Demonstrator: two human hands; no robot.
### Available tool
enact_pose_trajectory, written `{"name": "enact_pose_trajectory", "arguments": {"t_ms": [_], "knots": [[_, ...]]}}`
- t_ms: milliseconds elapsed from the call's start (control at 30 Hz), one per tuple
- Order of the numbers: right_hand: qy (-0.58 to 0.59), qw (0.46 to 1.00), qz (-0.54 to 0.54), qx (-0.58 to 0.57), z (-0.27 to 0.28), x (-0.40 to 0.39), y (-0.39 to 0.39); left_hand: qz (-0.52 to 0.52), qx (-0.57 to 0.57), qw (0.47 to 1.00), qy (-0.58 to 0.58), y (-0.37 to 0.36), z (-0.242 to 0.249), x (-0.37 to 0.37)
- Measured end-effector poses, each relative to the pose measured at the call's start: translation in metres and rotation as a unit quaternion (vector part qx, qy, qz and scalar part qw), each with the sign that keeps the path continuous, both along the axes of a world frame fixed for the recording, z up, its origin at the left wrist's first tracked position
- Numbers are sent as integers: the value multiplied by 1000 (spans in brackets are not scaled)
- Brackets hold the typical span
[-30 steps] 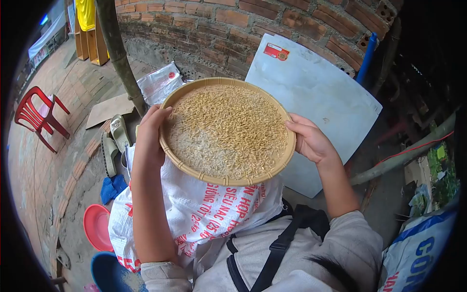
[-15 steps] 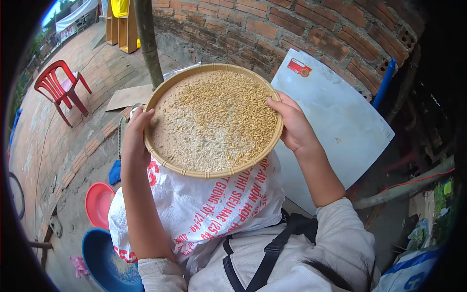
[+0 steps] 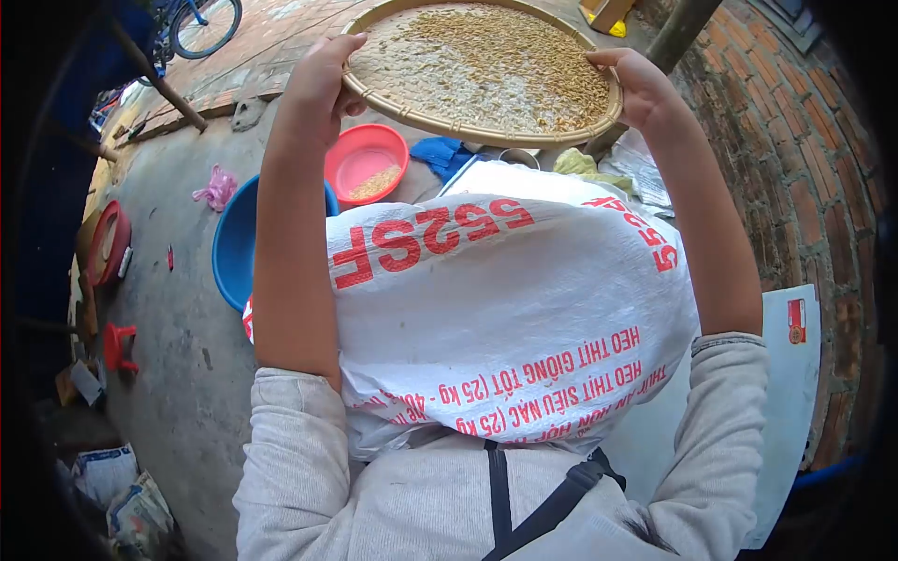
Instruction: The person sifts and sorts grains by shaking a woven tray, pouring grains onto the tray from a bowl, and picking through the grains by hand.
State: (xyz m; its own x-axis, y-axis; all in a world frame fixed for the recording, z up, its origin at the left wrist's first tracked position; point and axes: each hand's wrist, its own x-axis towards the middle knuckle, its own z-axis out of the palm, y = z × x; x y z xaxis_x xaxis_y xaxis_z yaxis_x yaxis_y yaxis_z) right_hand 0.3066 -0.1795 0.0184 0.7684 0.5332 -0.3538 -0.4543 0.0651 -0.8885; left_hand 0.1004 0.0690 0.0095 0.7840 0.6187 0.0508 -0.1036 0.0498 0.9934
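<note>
A round woven tray point(image 3: 486, 137) is held up at the top of the view, away from my body. Golden unhusked grain point(image 3: 552, 65) lies on its right and far parts, paler grain near the middle and front. My left hand point(image 3: 323, 84) grips the left rim, thumb on top and fingers underneath. On the right rim, my right hand point(image 3: 636, 84) is closed the same way. A white sack point(image 3: 505, 309) with red print covers my lap below the tray.
Left of the sack are a blue basin point(image 3: 234, 248), a red basin point(image 3: 367, 159) holding some grain and a pink bag point(image 3: 217, 187). A small red stool point(image 3: 119, 348) stands farther left. On the right, a white board point(image 3: 790, 402) is near the brick wall point(image 3: 828, 234).
Both hands have carried the tray forward and away from my body. The camera view has turned left, bringing the sack, the basins and the left floor more into sight.
</note>
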Motion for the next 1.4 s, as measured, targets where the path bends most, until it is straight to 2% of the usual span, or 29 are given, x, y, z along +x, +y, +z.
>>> {"name": "enact_pose_trajectory", "arguments": {"t_ms": [100,200,233,267,333,400,467,533,600,700,733,767,800,867,900,967,1033,1100,1167,1267,1333,1400], "knots": [[9,999,41,-27,-12,41,48,55,126,985,101,11,20,9],[-1,996,72,-44,-31,55,87,45,137,979,142,35,2,29],[-25,997,56,-55,-41,62,100,29,107,979,170,46,-8,40],[-46,996,39,-68,-53,69,111,29,109,978,177,59,-24,53],[-18,997,43,-56,-75,70,119,4,-34,990,139,83,-68,78],[-29,997,25,-68,-125,83,131,31,-82,992,86,93,-125,96],[-137,979,76,-134,-212,125,137,106,-50,987,107,86,-180,105],[-111,981,56,-150,-246,107,124,110,3,989,101,89,-245,109],[-168,966,89,-174,-292,101,108,103,-11,989,108,74,-276,105],[-158,950,102,-248,-341,70,85,83,-5,991,103,62,-320,96],[-281,922,99,-249,-354,53,72,69,17,994,85,58,-331,90],[-401,878,94,-245,-362,39,60,51,-43,995,80,50,-337,85],[-397,878,97,-249,-365,29,51,51,-47,994,84,43,-343,82],[-558,758,167,-293,-354,14,32,5,-25,993,114,24,-346,71],[-563,756,170,-288,-352,14,28,-12,-24,991,133,15,-348,67],[-687,562,329,-322,-350,16,25,-65,7,984,167,9,-372,57],[-676,571,346,-312,-362,14,24,-60,-10,975,213,2,-398,46],[-667,576,363,-303,-369,12,23,-41,-86,969,230,-2,-406,41],[-616,563,433,-341,-371,10,22,-13,-66,970,235,0,-401,43],[-639,554,433,-312,-383,10,19,14,-53,970,235,6,-409,45],[-657,544,423,-306,-380,8,22,48,0,973,224,9,-414,52],[-609,562,451,-331,-379,1,24,58,20,969,240,13,-420,60]]}}
